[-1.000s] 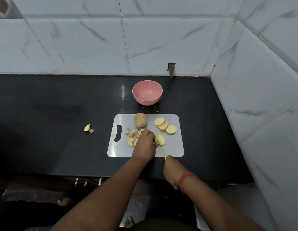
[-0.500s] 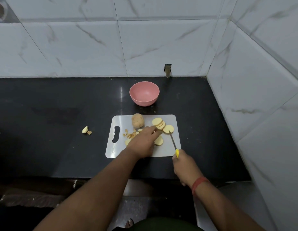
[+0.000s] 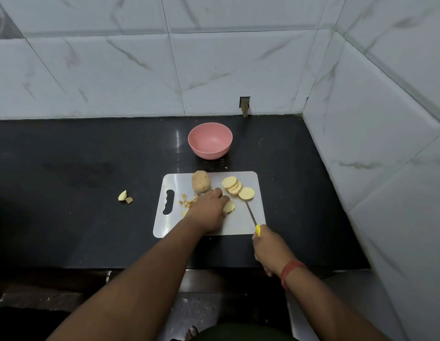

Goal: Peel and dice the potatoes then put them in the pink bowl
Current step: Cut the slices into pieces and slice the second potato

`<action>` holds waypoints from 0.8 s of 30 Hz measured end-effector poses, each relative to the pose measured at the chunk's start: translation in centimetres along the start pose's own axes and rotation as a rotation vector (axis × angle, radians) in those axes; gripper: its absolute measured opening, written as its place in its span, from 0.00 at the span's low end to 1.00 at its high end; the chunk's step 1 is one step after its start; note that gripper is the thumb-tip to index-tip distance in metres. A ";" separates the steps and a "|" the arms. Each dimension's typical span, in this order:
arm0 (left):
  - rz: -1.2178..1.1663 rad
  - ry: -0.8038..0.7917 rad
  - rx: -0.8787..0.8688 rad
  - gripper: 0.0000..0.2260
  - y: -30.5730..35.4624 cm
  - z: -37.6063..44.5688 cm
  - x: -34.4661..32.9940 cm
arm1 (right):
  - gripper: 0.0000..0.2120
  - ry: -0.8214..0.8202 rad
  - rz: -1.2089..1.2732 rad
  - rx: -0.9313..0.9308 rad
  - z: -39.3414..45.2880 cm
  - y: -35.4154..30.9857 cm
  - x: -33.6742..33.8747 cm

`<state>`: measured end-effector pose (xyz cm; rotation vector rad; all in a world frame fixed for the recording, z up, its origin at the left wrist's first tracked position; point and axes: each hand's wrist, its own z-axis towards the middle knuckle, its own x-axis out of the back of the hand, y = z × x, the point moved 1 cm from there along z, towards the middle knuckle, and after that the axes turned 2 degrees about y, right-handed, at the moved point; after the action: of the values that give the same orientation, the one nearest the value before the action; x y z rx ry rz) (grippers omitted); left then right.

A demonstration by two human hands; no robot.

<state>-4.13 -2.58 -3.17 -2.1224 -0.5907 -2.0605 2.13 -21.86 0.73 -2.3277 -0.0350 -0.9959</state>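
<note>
Far left on the black bench (image 3: 66, 217): two loose potato scraps (image 3: 125, 196), one pale wedge and one small brown bit just beside it, well apart from your board.

White cutting board (image 3: 241, 223), handle slot at its left end; it carries, from left to right:
- small diced bits (image 3: 185, 201) with skin on some, scattered just right of the slot;
- one whole unpeeled potato (image 3: 201, 181) at the far edge, upright on the board, touching or nearly touching your knuckles;
- your left hand (image 3: 207, 210), palm down with fingers reaching forward over the cut pieces; it seems to press on a half slice (image 3: 229, 207) that peeks out at its right side, though the fingertips are too small to tell a true grip;
- a fan of round peeled slices (image 3: 237, 188), overlapping, at the far right of the board;
- the knife (image 3: 251, 214), thin blade lying low over the board with its tip near the nearest round slice; yellow handle in your right hand (image 3: 270, 249), fingers curled tight round it at the board's near right corner; red band on that wrist.

Beyond the board, just past the whole potato: the pink bowl (image 3: 210, 141), upright on the bench, nothing visible inside.
</note>
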 end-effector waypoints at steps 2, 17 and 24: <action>-0.016 0.020 0.025 0.19 0.3 -0.1 -0.1 | 0.06 -0.003 -0.037 -0.036 0.6 0.1 -0.8; -0.034 0.007 0.041 0.21 0.1 0.2 0.1 | 0.01 -0.084 -0.195 0.089 2.0 -1.3 -1.5; -0.040 0.009 0.047 0.21 0.2 0.2 0.2 | 0.01 -0.035 -0.212 0.099 2.7 -1.3 -1.5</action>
<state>-3.92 -2.66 -2.96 -2.0908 -0.6795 -2.0546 2.42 -19.05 -1.05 -2.2845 -0.3436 -1.0300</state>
